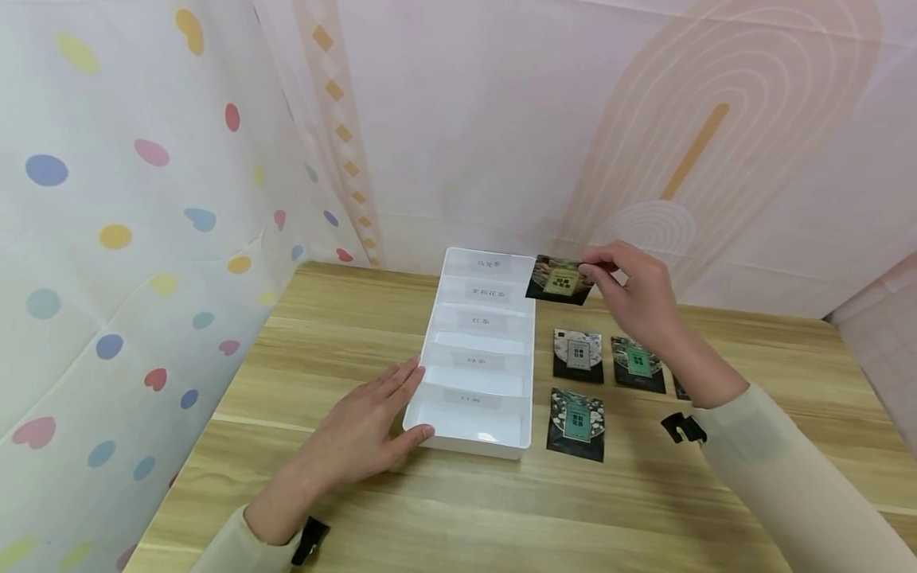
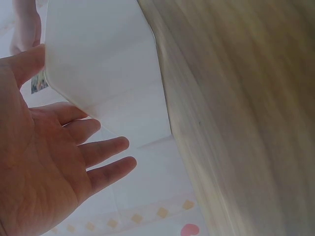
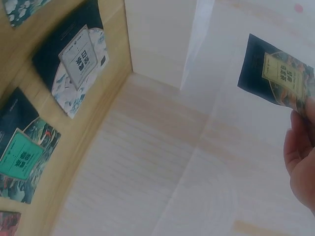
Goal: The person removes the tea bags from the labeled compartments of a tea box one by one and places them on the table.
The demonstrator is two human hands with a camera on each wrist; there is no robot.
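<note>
My right hand [image 1: 637, 290] pinches the edge of a dark tea sachet [image 1: 560, 280] with a yellowish label, between thumb and fingers. The sachet hangs in the air at the far right corner of a white divided box [image 1: 473, 450]. In the right wrist view that sachet [image 3: 278, 76] shows its printed face. Fingers fairly straight, my left hand [image 1: 365, 422] touches the box's near left side. The left wrist view shows this hand [image 2: 54, 142] spread along the box wall [image 2: 108, 64]. Labels mark the box's several compartments, and no sachet shows in them.
Right of the box lie a tea sachet with a grey-white label [image 1: 577, 354], one with a green label [image 1: 637, 364] and one with a teal label [image 1: 576, 426]. Another sachet [image 1: 681, 387] is mostly hidden by the right wrist. Patterned cloth hangs behind the wooden table [image 1: 458, 517].
</note>
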